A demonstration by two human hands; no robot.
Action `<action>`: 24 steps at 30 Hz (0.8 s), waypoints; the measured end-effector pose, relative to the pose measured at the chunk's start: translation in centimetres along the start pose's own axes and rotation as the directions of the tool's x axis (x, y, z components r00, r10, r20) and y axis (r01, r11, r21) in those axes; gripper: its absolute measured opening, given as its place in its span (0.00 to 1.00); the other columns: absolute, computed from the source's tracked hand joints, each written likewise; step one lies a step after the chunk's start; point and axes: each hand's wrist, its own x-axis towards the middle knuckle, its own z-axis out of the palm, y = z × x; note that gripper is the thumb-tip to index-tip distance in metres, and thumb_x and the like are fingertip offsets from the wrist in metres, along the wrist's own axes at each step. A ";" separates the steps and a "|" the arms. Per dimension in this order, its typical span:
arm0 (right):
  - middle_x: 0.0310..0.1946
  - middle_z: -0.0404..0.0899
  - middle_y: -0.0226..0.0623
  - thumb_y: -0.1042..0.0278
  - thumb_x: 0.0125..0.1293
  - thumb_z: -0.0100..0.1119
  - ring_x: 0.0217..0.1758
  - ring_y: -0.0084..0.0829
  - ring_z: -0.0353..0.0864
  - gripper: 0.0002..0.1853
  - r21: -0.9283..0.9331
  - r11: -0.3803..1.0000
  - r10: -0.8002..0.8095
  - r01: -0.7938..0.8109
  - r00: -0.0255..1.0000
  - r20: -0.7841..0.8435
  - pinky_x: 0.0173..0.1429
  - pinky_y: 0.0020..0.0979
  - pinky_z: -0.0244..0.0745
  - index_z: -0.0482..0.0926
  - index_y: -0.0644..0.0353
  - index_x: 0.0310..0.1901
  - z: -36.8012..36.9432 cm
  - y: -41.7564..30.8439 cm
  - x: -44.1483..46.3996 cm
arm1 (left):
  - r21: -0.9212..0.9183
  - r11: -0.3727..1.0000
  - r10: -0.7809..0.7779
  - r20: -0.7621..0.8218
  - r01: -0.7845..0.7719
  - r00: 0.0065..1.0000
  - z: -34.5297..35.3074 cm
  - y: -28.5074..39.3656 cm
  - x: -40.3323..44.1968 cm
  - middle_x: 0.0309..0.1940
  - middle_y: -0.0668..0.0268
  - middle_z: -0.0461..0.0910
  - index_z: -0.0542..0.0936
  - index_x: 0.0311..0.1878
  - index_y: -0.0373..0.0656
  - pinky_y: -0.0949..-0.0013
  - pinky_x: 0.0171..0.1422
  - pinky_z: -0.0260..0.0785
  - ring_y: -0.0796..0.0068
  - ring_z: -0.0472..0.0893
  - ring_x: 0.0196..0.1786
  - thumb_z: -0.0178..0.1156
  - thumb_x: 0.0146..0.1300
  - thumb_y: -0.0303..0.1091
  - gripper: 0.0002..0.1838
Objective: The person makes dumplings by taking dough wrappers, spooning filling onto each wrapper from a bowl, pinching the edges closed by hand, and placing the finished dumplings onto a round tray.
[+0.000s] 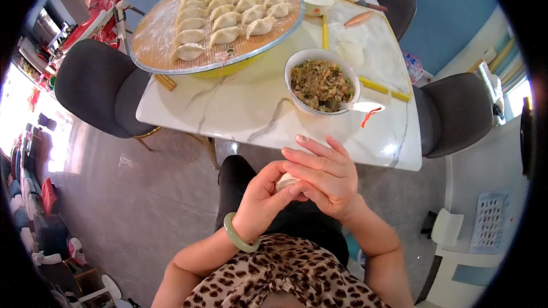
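A pale dumpling shows between my two hands, just in front of the table's near edge and above my lap. My left hand wraps round it from the left, thumb lying along the near side. From the right, my right hand presses its thumb against the dumpling, while its long fingers stretch over the top. Most of the dumpling is hidden by the fingers. Beyond my hands stands a white bowl of chopped filling, with a white spoon resting in it.
Rows of finished dumplings lie on a round tray at the back left. A floured board with wrappers is at the right. Grey chairs flank the marble-patterned table. Another bowl stands behind.
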 end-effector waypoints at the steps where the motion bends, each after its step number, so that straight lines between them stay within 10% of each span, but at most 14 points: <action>1: 0.63 0.71 0.33 0.56 0.60 0.60 0.70 0.41 0.64 0.23 -0.016 1.000 -0.026 0.027 1.000 0.007 0.70 0.45 0.53 0.77 0.54 0.56 0.0 0.2 0.0 | 0.025 1.000 0.002 0.002 -0.002 1.000 -0.3 -0.2 0.1 0.48 0.65 0.76 0.69 0.56 0.36 0.74 0.54 0.75 0.77 0.78 0.49 0.56 0.68 0.27 0.16; 4: 0.68 0.63 0.39 0.54 0.59 0.62 0.73 0.44 0.57 0.30 0.504 0.845 0.197 -0.180 0.980 0.019 0.71 0.46 0.52 0.72 0.56 0.62 0.2 -0.3 0.9 | 0.032 0.999 -0.026 0.025 0.026 0.999 -0.1 0.9 0.5 0.48 0.65 0.76 0.68 0.57 0.36 0.74 0.54 0.74 0.78 0.77 0.49 0.56 0.67 0.27 0.16; 12: 0.67 0.66 0.35 0.57 0.63 0.58 0.74 0.38 0.56 0.23 0.016 1.000 -0.024 0.020 0.964 0.265 0.71 0.47 0.51 0.74 0.55 0.59 -1.5 0.1 1.4 | 0.035 0.996 -0.088 0.030 0.087 0.996 -0.5 0.4 0.2 0.49 0.65 0.75 0.67 0.59 0.36 0.73 0.54 0.74 0.79 0.77 0.49 0.56 0.66 0.26 0.19; 18: 0.65 0.69 0.35 0.59 0.65 0.56 0.73 0.37 0.59 0.21 0.194 0.981 -0.001 -0.022 0.993 0.120 0.71 0.44 0.53 0.75 0.56 0.58 0.5 1.1 0.4 | -0.064 0.997 -0.035 -0.014 0.034 0.999 -0.2 -0.6 0.4 0.49 0.66 0.75 0.69 0.59 0.36 0.74 0.51 0.74 0.80 0.77 0.47 0.56 0.66 0.25 0.18; 21: 0.64 0.69 0.41 0.60 0.64 0.56 0.71 0.41 0.61 0.24 0.723 0.645 0.268 -0.247 0.959 0.089 0.71 0.42 0.54 0.73 0.61 0.60 1.2 0.1 0.8 | 0.021 0.997 -0.069 -0.059 0.070 0.996 -0.6 -0.6 1.0 0.47 0.67 0.77 0.71 0.58 0.36 0.76 0.49 0.74 0.81 0.78 0.45 0.57 0.66 0.26 0.17; 24: 0.64 0.69 0.44 0.60 0.64 0.57 0.70 0.44 0.62 0.27 0.539 0.810 0.221 -0.231 0.972 0.085 0.71 0.40 0.55 0.70 0.64 0.62 0.3 0.5 0.9 | 0.163 0.985 -0.049 -0.056 0.057 0.997 -0.8 -0.4 0.8 0.44 0.69 0.78 0.73 0.55 0.36 0.77 0.47 0.73 0.83 0.78 0.44 0.57 0.66 0.26 0.15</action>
